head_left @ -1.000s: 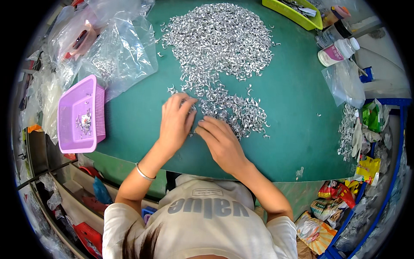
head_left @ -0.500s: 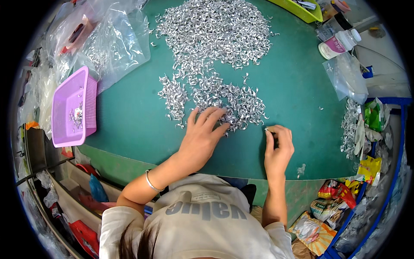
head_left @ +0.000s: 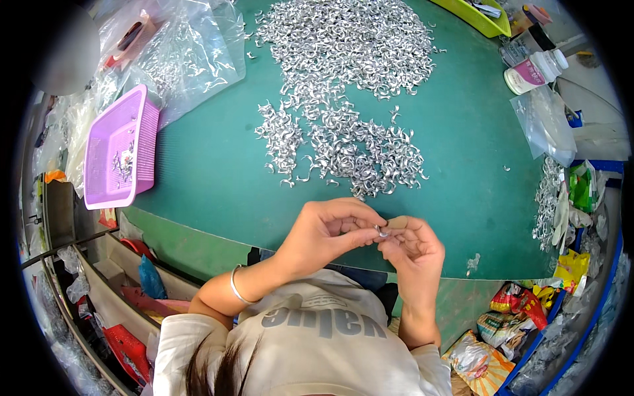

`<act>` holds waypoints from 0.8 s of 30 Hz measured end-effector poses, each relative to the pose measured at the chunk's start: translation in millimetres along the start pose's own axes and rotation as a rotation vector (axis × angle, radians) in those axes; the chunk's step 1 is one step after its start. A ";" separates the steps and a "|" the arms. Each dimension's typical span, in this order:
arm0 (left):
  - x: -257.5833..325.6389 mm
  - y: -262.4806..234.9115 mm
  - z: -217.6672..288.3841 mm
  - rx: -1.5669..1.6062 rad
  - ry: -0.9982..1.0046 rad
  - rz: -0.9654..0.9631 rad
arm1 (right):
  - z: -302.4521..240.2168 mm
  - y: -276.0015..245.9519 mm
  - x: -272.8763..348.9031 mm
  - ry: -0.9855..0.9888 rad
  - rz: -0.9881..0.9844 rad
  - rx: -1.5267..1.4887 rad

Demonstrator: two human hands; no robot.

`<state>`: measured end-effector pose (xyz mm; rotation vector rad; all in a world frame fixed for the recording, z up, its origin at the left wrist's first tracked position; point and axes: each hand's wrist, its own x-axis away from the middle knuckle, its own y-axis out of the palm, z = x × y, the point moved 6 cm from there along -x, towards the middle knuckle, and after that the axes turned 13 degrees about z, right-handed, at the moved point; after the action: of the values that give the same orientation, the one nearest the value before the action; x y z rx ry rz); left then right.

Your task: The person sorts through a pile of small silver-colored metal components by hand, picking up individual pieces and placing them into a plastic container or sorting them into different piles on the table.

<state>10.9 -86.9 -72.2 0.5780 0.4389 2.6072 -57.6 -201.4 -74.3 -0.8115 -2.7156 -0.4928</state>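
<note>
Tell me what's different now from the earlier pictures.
The left hand has drawn back from the loose silvery pieces to meet the right hand, which had already swung rightward; one curved piece is pinched where they meet. The purple basket and large heap stayed put.

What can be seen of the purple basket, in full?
The purple basket looks plastic, roughly rectangular, with ribbed walls and a smooth rim. It seems upright, open-topped, on the left of the green table, with some curved silvery pieces inside. A clear plastic bag lies beside it; whether they touch is unclear. Neither left hand nor right hand touches it.
</note>
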 end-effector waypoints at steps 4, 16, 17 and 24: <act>4.5 -5.9 -8.3 0.078 -0.188 -0.027 | -10.0 3.5 4.9 -0.184 0.017 0.044; 16.5 0.2 10.5 -0.011 0.132 0.007 | -18.3 10.6 11.4 -0.252 -0.027 -0.015; 16.9 -0.5 10.4 -0.017 0.145 0.010 | -18.9 10.7 12.0 -0.262 -0.028 -0.007; 23.0 -0.7 18.7 -0.098 0.279 0.040 | -19.7 10.4 16.1 -0.316 -0.010 0.040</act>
<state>1.0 -71.5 -48.9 0.1926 0.3858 2.7401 -61.8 -193.2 -48.4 -0.9350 -3.0062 -0.3342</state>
